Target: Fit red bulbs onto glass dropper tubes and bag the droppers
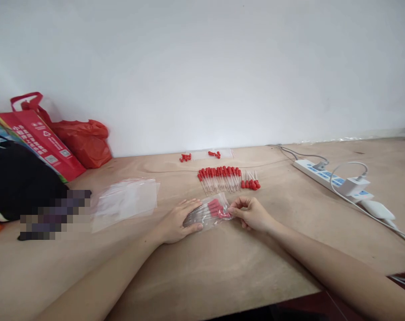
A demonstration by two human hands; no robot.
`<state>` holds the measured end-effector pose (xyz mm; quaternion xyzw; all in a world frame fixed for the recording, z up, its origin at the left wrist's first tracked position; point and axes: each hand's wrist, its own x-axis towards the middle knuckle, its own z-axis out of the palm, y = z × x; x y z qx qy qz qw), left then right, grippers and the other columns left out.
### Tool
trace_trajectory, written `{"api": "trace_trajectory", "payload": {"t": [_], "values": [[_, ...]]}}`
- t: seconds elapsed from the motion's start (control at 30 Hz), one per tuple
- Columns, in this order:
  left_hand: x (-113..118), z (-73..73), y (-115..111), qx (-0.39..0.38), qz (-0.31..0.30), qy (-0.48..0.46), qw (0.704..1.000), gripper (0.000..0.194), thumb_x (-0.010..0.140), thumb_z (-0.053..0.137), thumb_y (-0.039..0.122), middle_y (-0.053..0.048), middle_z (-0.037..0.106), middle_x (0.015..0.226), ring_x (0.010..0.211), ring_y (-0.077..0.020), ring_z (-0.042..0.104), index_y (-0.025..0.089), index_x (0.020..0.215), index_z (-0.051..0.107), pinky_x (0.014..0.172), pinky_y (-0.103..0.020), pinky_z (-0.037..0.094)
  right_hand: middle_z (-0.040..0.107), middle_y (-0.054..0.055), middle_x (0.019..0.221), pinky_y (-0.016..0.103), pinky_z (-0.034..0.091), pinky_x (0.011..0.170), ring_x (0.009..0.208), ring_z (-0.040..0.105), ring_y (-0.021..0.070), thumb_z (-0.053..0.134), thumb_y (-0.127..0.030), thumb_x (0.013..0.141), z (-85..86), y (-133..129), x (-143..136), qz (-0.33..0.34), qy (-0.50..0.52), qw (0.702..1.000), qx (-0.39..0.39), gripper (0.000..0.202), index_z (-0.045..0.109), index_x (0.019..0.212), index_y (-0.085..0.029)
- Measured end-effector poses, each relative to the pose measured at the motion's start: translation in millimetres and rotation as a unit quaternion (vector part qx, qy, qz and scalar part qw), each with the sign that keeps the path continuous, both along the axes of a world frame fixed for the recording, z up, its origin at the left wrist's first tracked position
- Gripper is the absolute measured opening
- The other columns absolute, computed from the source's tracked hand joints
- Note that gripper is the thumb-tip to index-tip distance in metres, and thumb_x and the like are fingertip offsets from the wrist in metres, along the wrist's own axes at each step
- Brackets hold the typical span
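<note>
A clear zip bag (205,225) lies flat on the wooden table, holding several droppers (215,207) with red rubber bulbs. My left hand (180,223) rests on the bag's left end, fingers and thumb spread. At the opposite end, my right hand (251,213) pinches the bag's edge between thumb and fingertips. Just beyond the bag is a row of loose droppers (218,178), their red bulbs facing the wall. To its right, a smaller group of droppers (251,183) points the other way, bulbs toward me.
Flat clear bags (128,200) are stacked at left. Loose red bulbs (185,157) and a clear bag of thin tubes (200,154) lie near the wall. A power strip (332,178) with plugs and cables occupies the right. Red bags (85,138) and a black bag (22,178) stand far left.
</note>
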<state>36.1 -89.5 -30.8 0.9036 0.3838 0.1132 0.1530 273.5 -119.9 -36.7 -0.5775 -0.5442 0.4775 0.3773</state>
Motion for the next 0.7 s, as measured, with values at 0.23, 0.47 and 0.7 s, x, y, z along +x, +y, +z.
{"api": "trace_trajectory", "payload": {"t": [0.23, 0.47, 0.7], "values": [[1, 3.0, -1, -0.003, 0.001, -0.003, 1.000, 0.056, 0.078, 0.049, 0.045, -0.007, 0.040, 0.131, 0.122, -0.0222, 0.033, 0.019, 0.126, 0.037, 0.102, -0.040, 0.026, 0.041, -0.011, 0.040, 0.014, 0.016, 0.024, 0.023, 0.035, 0.0027, 0.053, -0.039, 0.070, -5.7, 3, 0, 0.049, 0.024, 0.998, 0.014, 0.025, 0.040, 0.066, -0.018], [-1, 1.7, 0, -0.016, 0.013, -0.025, 0.999, 0.057, 0.075, 0.051, 0.047, -0.007, 0.041, 0.131, 0.121, -0.0233, 0.035, 0.019, 0.124, 0.040, 0.100, -0.039, 0.029, 0.040, -0.011, 0.034, 0.015, 0.025, 0.029, 0.028, 0.042, 0.0078, 0.050, -0.051, 0.071, -10.8, 6, 3, 0.105, 0.026, 0.994, -0.006, 0.034, 0.036, 0.073, -0.021], [2, 5.4, 2, 0.004, 0.033, -0.101, 0.994, 0.045, 0.077, 0.051, 0.042, -0.007, 0.047, 0.125, 0.113, -0.0211, 0.045, 0.019, 0.116, 0.047, 0.095, -0.036, 0.036, 0.050, -0.004, 0.060, 0.025, 0.043, 0.060, 0.058, 0.049, 0.0077, 0.055, -0.056, 0.066, -15.2, 9, -1, 0.145, 0.130, 0.977, 0.087, 0.041, 0.039, 0.068, -0.019]]}}
